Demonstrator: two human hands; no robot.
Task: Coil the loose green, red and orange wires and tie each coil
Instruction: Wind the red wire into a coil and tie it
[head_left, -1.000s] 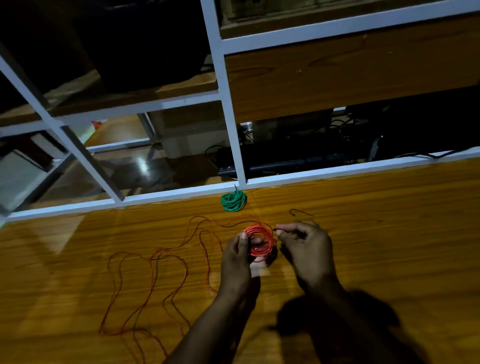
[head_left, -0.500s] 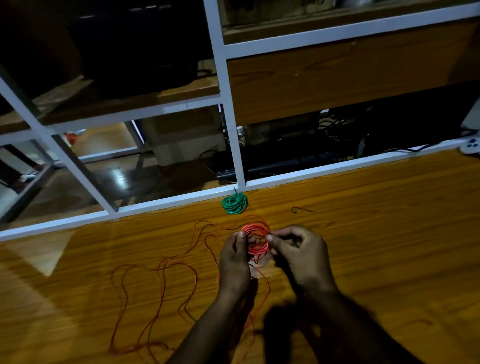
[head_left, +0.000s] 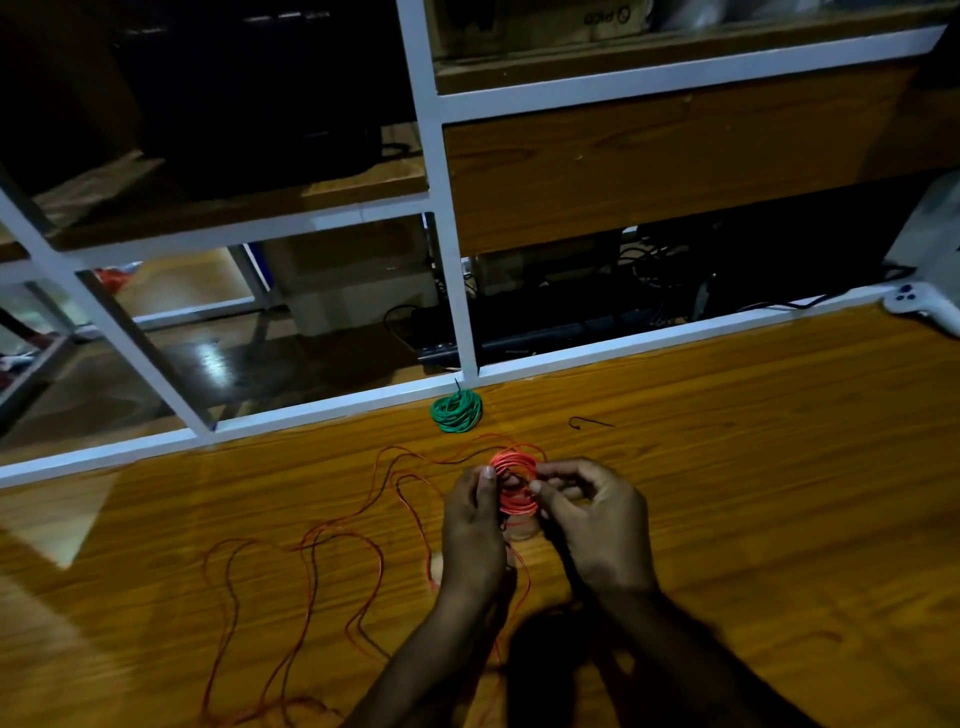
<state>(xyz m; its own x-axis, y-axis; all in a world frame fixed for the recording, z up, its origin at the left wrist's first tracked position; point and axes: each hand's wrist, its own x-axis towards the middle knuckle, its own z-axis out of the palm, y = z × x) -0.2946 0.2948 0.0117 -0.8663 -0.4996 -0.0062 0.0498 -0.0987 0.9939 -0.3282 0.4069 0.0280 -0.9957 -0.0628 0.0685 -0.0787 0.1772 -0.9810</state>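
Red coil (head_left: 514, 483) pinched between left hand (head_left: 475, 525) and right hand (head_left: 592, 514), above tabletop (head_left: 753, 493). Right fingers drawn closer in than a second ago; winding continuing. Loose wire (head_left: 311, 561) trailing leftward. Green coil (head_left: 456, 411) finished, beyond both hands.

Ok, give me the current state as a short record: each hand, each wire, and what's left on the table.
left hand: grips the red coil's left side
right hand: pinches the coil's right side
red wire coil: held above the table, partly wound
loose red wire: trails in loops over the wooden table, left of the hands
green wire coil: wound, lying at the table's far edge
short dark wire piece: lies apart, right of the green coil
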